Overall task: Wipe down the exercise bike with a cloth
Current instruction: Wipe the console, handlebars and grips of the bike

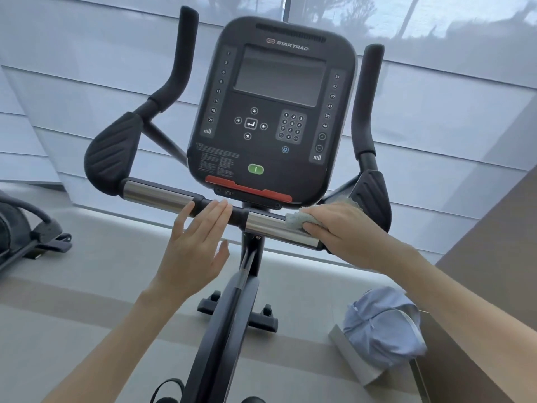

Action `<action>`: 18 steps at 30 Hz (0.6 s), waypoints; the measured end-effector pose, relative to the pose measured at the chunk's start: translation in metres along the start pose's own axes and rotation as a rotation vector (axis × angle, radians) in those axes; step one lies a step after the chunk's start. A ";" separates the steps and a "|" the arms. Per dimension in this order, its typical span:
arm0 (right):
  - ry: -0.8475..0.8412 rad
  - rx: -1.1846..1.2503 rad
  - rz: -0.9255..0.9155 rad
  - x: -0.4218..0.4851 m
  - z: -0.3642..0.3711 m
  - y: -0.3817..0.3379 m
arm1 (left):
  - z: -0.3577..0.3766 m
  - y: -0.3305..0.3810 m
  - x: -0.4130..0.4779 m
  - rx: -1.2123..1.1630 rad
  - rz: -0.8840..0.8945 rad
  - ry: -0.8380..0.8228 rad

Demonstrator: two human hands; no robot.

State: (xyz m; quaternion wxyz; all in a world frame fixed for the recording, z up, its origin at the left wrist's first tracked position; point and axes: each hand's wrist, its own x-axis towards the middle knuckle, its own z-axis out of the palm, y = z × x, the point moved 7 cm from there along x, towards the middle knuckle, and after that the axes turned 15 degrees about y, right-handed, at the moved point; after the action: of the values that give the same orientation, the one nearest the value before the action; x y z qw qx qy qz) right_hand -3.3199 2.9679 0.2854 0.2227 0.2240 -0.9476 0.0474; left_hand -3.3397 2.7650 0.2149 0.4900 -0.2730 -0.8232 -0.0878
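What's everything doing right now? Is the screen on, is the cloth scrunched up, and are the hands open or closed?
Console screen: dark, showing nothing.
Cloth: bunched up, pressed on the chrome handlebar.
Right hand: curled over the cloth, holding it there.
Left hand: open, fingers straight, fingertips at the bar's black middle.
Window shade: pulled down.
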 end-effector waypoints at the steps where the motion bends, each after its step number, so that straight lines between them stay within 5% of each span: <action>1: -0.007 0.043 0.023 0.004 0.003 -0.001 | 0.000 0.000 0.000 0.000 0.006 0.006; 10: -0.200 0.481 0.156 0.064 0.041 -0.031 | -0.007 -0.002 0.004 -0.034 0.020 0.016; 18: -0.314 0.458 0.232 0.060 0.044 -0.021 | -0.006 -0.003 0.003 -0.077 -0.050 0.051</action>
State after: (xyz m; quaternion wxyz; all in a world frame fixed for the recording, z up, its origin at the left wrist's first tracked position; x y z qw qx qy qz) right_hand -3.3759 2.9166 0.2725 0.0100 0.1635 -0.9543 0.2499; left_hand -3.3379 2.7612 0.2202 0.4977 -0.2687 -0.8130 -0.1384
